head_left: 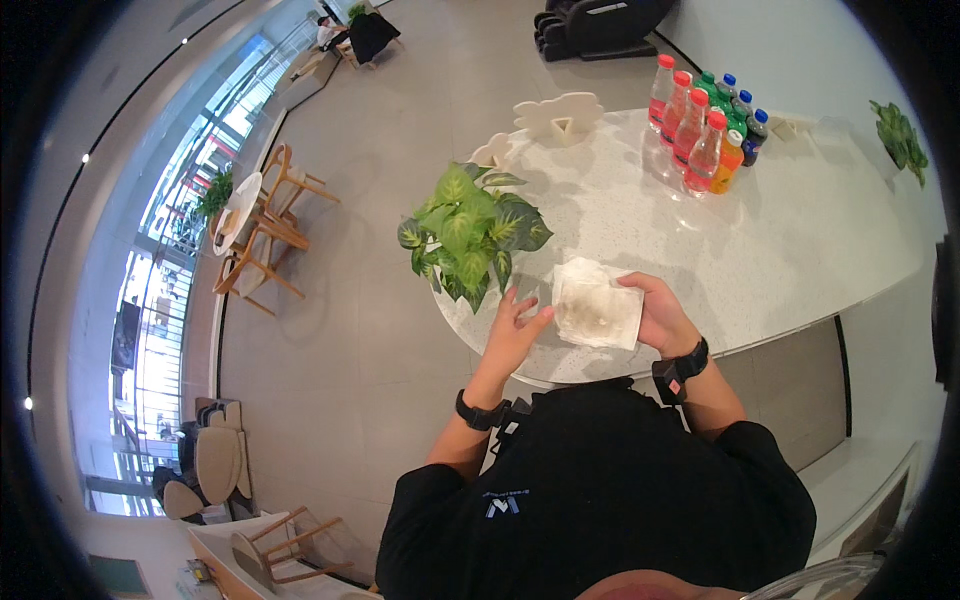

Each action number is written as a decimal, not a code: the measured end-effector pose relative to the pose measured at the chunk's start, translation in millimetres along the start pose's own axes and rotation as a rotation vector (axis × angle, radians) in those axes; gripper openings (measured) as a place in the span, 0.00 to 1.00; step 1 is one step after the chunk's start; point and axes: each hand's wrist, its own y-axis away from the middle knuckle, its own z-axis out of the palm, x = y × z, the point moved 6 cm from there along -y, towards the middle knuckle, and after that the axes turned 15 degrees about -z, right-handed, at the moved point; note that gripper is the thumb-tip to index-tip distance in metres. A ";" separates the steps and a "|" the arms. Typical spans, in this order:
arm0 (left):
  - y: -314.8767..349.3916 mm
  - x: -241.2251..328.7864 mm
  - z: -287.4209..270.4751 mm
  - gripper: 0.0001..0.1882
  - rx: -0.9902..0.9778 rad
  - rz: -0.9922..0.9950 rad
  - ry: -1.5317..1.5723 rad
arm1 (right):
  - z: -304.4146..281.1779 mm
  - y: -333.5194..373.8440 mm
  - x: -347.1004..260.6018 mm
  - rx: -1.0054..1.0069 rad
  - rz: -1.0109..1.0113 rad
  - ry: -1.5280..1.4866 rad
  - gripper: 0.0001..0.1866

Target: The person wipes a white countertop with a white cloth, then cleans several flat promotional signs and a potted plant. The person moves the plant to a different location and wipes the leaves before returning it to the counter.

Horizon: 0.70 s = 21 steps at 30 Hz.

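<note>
A white folded tissue (597,306) with a brownish smudge in its middle is in front of me, above the near edge of the white speckled table (790,245). My right hand (662,312) grips its right side, fingers behind and out of sight. At its left side is my left hand (517,330), fingers spread, the thumb close to the tissue's edge; whether it touches is hard to tell. Just beyond that hand, a leafy green potted plant (470,235) stands at the table's left edge.
Several bottles with red caps (692,130) stand grouped at the far side, beside an orange bottle (728,163) and green and dark ones. Cream cloud-shaped chair backs (560,113) rise behind the table. Wooden chairs (265,250) and a small round table (238,212) are at left.
</note>
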 end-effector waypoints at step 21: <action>50.3 50.8 67.7 0.17 0.006 0.595 -0.539 | 9.4 4.6 -18.5 0.135 -0.365 -0.098 0.28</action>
